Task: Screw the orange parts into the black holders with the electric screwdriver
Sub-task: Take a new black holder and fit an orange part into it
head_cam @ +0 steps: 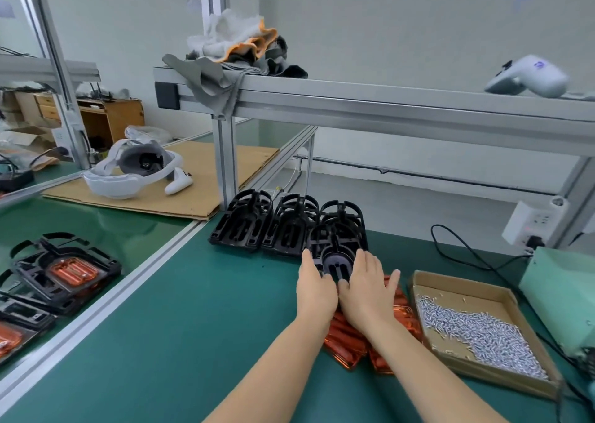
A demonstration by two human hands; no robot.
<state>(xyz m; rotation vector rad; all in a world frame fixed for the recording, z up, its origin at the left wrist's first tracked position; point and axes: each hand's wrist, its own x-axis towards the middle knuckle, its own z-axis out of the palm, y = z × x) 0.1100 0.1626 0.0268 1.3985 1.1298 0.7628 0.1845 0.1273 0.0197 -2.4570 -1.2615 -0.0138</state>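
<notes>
Black holders (241, 226) stand in stacks at the far edge of the green bench (193, 326). The left hand (314, 289) and right hand (368, 289) lie side by side, thumbs touching, fingers closed around the nearest black holder (336, 255). Orange parts (346, 342) lie under the wrists, just beside a cardboard tray (463, 284) of silver screws (476, 332). Finished assemblies (67, 271) sit at the far left.

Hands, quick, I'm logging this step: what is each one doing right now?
Left hand: closed on the left side of the black holder.
Right hand: fingers spread, gripping the holder's right side, above the orange parts.
</notes>
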